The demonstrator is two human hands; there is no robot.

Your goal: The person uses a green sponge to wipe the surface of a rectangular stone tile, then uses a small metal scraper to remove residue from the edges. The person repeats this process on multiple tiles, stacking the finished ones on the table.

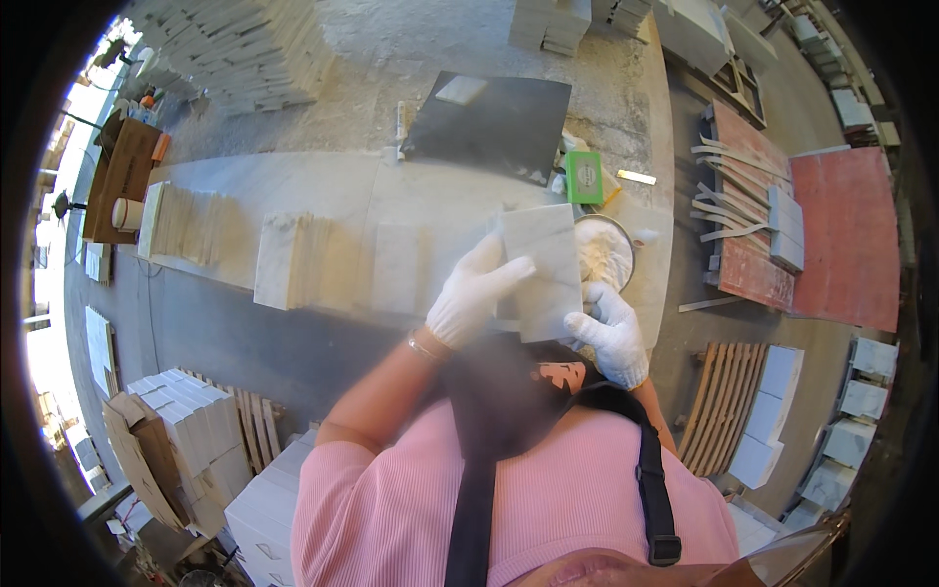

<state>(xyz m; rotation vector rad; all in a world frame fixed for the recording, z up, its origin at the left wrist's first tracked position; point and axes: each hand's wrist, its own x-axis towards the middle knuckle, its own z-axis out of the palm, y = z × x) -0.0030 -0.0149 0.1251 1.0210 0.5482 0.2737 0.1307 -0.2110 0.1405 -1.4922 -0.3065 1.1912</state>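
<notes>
A pale grey-veined marble tile point(548, 240) stands tilted up in front of my chest, at the near edge of the work table. White-gloved, my left hand point(468, 298) grips its left side, with a finger or thumb lying across the tile's face. My right hand point(616, 338), also gloved, pinches its lower right edge; the fingers behind the tile are hidden. Just right of the tile, partly covered by it, stands a round bowl point(631, 279) of white powder or paste point(603, 252).
Rows of upright tiles point(284, 259) line the table to the left. Farther back lie a dark sheet point(489, 122) with a small pale piece point(461, 90) on it and a green box point(584, 178). Wooden pallets point(724, 406) and stacked white blocks point(191, 430) stand around the table.
</notes>
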